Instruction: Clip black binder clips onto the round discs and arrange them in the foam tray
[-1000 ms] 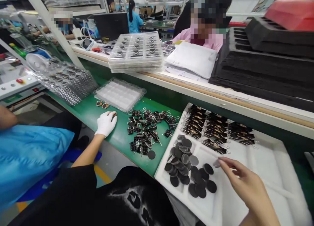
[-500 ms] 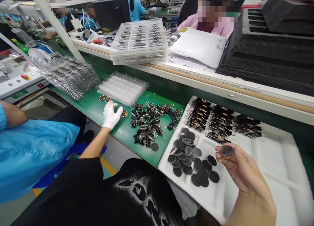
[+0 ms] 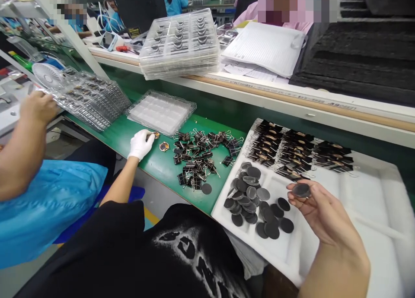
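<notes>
My left hand [image 3: 142, 145], in a white glove, is closed at its fingertips on a small gold-rimmed watch part [image 3: 157, 134], just above the green bench. A second gold-rimmed watch part [image 3: 164, 147] lies close to its right. My bare right hand [image 3: 324, 211] pinches a dark round disc [image 3: 301, 190] between thumb and fingers, over the white foam tray [image 3: 343, 220]. A heap of similar black discs [image 3: 249, 196] lies in that tray, left of this hand. Loose black binder clips [image 3: 197, 157] are piled on the bench between both hands, with one disc [image 3: 206, 188] beside them.
Rows of clipped pieces [image 3: 292, 149] line the tray's far side. A clear plastic tray [image 3: 162, 112] and stacked filled trays [image 3: 94, 101] stand left. The shelf [image 3: 253, 93] holds more trays [image 3: 180, 43]. A co-worker's arm [image 3: 29, 138] reaches in at left.
My left hand has gone from spread fingers to a pinch on a watch part. The right hand still holds its disc. The co-worker's arm has come up to the stacked trays.
</notes>
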A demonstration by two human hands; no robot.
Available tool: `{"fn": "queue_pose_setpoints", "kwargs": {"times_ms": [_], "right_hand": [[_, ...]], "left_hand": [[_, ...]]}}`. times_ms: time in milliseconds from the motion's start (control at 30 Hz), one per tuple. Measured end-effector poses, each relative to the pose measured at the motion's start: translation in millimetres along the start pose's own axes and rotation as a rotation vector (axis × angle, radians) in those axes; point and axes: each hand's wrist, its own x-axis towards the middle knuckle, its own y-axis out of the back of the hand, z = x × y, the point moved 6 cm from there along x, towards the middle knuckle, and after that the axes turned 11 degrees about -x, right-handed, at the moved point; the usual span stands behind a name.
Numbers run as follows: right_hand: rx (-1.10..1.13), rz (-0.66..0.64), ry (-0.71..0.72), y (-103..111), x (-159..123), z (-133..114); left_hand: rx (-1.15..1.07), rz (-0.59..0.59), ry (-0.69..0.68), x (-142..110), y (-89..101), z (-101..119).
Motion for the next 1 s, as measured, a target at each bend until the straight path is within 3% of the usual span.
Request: {"fn": "queue_pose_setpoints", "kwargs": {"times_ms": [133, 200, 333, 500, 667, 800, 933, 1000], "right_hand": [[0.024, 0.0, 0.008, -2.8, 0.9, 1.2], [0.041, 0.002, 0.027, -3.5, 1.9, 1.0], [0.059, 0.002, 0.05, -5.0, 3.8, 1.9], [0.084, 0.015, 0.06, -8.9, 4.1, 1.0], [0.107, 0.015, 0.041, -13.5, 3.0, -0.6], [0.116, 0.007, 0.022, -15.1, 1.4, -0.1], [0.112, 0.018, 0.048, -16.8, 3.4, 2.8], [0.109, 0.038, 0.098, -19.8, 4.8, 3.2]], "left_hand": [[0.049, 0.004, -0.113, -34.4, -10.0, 21.9], [0.077, -0.055, -0.176, -44.6, -11.1, 30.2], [0.149, -0.188, -0.255, -51.4, -10.1, 42.8], [0.216, -0.254, -0.284, -52.2, -16.2, 63.1], [0.241, -0.23, -0.25, -60.2, -24.7, 80.3], [0.242, -0.22, -0.224, -60.3, -25.3, 81.6], [0.243, -0.141, -0.208, -51.6, -6.8, 82.5], [0.189, -0.058, -0.236, -48.5, 6.9, 96.5]]}}
